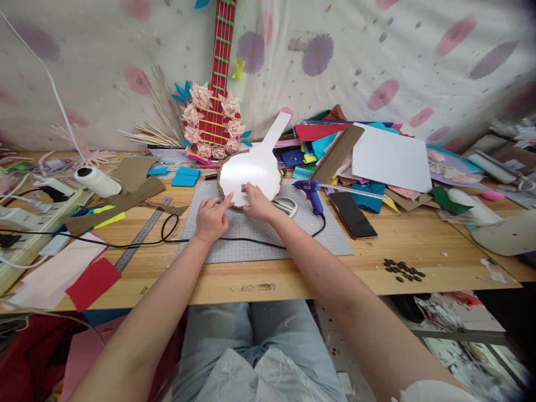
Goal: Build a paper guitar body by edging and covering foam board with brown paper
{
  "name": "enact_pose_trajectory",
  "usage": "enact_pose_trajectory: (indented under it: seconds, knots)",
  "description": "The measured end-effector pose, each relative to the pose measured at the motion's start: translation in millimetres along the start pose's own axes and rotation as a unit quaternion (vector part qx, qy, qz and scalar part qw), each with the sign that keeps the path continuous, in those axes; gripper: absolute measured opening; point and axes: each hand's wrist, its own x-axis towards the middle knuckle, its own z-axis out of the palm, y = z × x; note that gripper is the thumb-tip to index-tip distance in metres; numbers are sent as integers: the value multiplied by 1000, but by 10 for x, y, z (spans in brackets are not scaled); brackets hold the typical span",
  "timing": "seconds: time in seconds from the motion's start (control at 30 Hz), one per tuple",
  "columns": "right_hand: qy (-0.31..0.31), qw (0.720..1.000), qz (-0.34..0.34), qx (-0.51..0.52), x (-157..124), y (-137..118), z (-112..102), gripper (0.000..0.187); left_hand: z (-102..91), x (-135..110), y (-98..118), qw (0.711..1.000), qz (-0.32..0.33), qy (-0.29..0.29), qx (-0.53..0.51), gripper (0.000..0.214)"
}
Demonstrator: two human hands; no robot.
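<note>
A white cardboard cutout [247, 167], rounded with a long narrow neck, lies on the grey cutting mat [268, 240]. Brown paper shows around its rounded edge. At its lower left edge rests my left hand [213, 219], thumb and fingers apart, the thumb touching the white face. My right hand [258, 204] lies on the lower part of the cutout with its fingers stretched out. Partly under the cutout, beside my right hand, are white-handled scissors [288, 205]; their blades are hidden. A blue glue gun [310, 194] with a clear glue stick lies right of them.
A red paper guitar [213, 111] with pink flowers stands at the back. Coloured sheets [322, 145] are piled at right, behind a phone [352, 215] and dark beads [404, 270]. A black cord [251, 241] crosses the mat. At left lie a steel ruler [138, 240] and a power strip [37, 240].
</note>
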Motion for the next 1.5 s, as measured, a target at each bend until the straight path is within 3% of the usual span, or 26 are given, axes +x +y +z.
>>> enact_pose_trajectory:
  seconds: [0.17, 0.37, 0.47, 0.57, 0.7, 0.8, 0.93, 1.13, 1.3, 1.37, 1.43, 1.5]
  knots:
    - [7, 1000, -2, 21, -8, -9, -12, 47, -26, 15, -61, 984, -136, 108, -29, 43]
    - [44, 998, 16, 43, -47, -41, -44, 39, -9, 51, -213, 952, -256, 107, -130, 30]
    - [54, 995, 37, 70, -86, -40, -90, 36, -124, 95, -465, 935, -322, 42, -141, 30]
    - [64, 994, 43, 71, -114, -45, -142, 31, -324, 122, -853, 933, -347, -53, -81, 29]
    - [79, 994, 45, 66, -120, -66, -147, 27, -568, 95, -1313, 921, -320, -217, 35, 28]
    - [83, 993, 48, 67, -118, -66, -93, 28, -641, 61, -1460, 901, -295, -309, 81, 35]
    - [82, 994, 44, 65, -121, -36, -31, 29, -614, 62, -1469, 887, -305, -325, 122, 33]
    - [86, 994, 35, 65, -133, -9, -35, 29, -555, 106, -1458, 910, -269, -291, 120, 24]
    - [84, 994, 37, 61, -135, -17, -36, 28, -576, 164, -1431, 881, -310, -338, 118, 29]
    - [84, 994, 38, 63, -134, -19, -30, 29, -566, 222, -1348, 896, -279, -334, 86, 26]
    - [87, 993, 38, 64, -132, -21, -23, 29, -531, 304, -1196, 922, -225, -314, 1, 26]
    - [91, 993, 38, 63, -130, -27, -13, 30, -468, 406, -982, 931, -180, -305, -88, 26]
